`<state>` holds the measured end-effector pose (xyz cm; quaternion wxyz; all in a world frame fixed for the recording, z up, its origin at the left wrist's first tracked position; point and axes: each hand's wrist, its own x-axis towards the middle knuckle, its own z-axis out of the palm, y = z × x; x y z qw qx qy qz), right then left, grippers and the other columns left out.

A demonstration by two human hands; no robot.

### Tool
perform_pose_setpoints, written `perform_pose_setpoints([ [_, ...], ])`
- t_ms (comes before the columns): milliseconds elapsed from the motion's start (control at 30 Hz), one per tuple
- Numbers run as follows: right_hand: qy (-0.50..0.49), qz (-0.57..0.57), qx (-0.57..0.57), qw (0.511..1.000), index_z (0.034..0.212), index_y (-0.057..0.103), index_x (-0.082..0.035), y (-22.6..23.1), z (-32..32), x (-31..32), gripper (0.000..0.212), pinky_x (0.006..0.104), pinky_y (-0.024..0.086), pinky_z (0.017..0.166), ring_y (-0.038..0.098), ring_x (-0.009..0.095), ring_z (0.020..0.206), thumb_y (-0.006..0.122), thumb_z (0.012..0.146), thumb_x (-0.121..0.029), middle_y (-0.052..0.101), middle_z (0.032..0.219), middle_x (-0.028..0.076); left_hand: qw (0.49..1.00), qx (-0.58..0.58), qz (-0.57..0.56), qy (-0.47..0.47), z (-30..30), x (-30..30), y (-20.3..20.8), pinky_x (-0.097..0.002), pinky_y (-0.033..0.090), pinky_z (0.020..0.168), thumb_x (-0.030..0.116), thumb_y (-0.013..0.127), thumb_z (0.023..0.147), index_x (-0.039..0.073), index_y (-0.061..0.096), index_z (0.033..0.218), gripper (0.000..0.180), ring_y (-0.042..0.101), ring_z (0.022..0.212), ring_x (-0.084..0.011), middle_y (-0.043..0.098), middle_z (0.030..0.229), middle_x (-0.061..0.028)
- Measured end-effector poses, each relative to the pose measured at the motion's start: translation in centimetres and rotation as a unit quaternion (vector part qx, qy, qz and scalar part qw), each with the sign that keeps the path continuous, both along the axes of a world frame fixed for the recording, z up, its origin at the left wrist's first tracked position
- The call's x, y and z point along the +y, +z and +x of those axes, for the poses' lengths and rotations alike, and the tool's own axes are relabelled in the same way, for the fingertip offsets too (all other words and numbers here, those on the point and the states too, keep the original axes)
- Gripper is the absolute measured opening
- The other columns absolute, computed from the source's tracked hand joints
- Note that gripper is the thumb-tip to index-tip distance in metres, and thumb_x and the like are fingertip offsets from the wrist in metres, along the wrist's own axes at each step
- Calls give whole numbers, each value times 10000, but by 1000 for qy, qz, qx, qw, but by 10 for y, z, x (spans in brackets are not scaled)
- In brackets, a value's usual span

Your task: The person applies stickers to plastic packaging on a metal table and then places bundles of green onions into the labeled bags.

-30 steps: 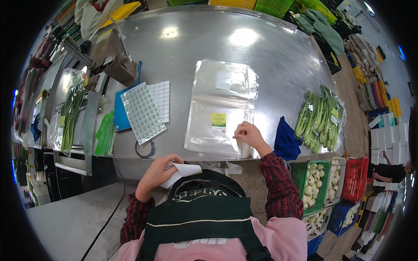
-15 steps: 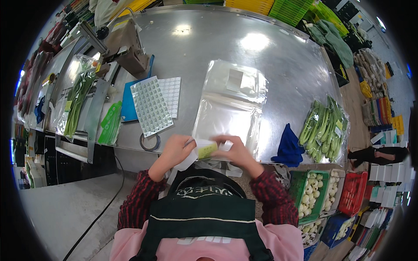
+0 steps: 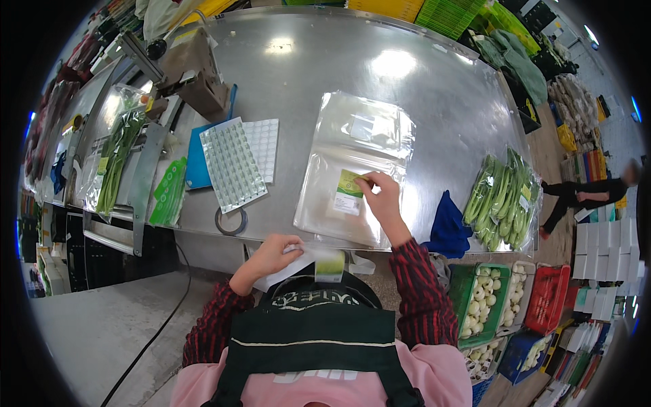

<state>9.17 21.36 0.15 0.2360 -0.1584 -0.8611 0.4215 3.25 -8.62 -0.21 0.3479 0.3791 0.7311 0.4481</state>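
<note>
My right hand (image 3: 384,202) is over a stack of clear plastic bags (image 3: 313,197) at the table's near edge. Its thumb and forefinger pinch the upper right corner of a green and white sticker label (image 3: 347,197), which lies against the top bag. Lower and to the left, my left hand (image 3: 274,255) is closed on a white strip of label backing paper (image 3: 291,270). Another green and white label (image 3: 330,266) shows along that strip, in front of my apron. Farther up the bag stack is a pale rectangle (image 3: 363,127).
Sheets of small round stickers (image 3: 234,166), a tape roll (image 3: 230,221) and green bags (image 3: 169,193) lie at left, near a brown machine (image 3: 196,74). At right are a blue cloth (image 3: 447,227) and bagged green vegetables (image 3: 502,197). Crates (image 3: 483,305) stand below; a person (image 3: 597,193) is beyond.
My right hand has moved from beside my left hand up onto the bags, bringing a label with it. The left hand has dropped slightly with the strip. The person at far right has moved.
</note>
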Motion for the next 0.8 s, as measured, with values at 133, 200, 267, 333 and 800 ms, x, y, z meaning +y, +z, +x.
perform_pose_setpoints([
  [133,25,175,-202,963,1264,480,-41,-43,2,5,723,435,530,743,627,367,911,822,660,-245,560,1143,137,998,-2,-47,31,3,-10,1,-300,466,670,104,673,774,-22,646,874,163,575,699,-147,638,715,-105],
  [200,65,167,-215,960,1224,518,-57,-19,17,17,671,437,529,755,627,364,906,824,655,-239,542,1158,130,993,-3,-90,73,3,-20,8,-321,470,650,98,658,747,-11,630,860,159,607,691,-203,639,731,-144],
  [267,102,168,-249,948,1152,567,-67,-18,40,34,578,427,528,749,630,347,885,822,658,-226,541,1134,118,992,-29,-85,92,4,-24,8,-305,456,608,72,665,740,-16,612,830,136,565,684,-136,605,692,-103],
  [333,139,185,-303,925,1050,626,-72,-47,58,48,443,405,525,726,637,316,847,815,671,-203,555,1072,99,994,-35,-57,89,6,-27,-5,-299,454,601,55,664,746,-14,613,831,121,546,683,-117,596,687,-87],
  [800,51,-75,84,992,1178,565,-50,-4,31,25,442,353,470,897,611,193,986,745,776,-87,651,1001,87,998,29,-3,60,-14,17,18,-349,488,659,90,630,814,18,661,978,182,651,732,-278,686,853,-143],
])
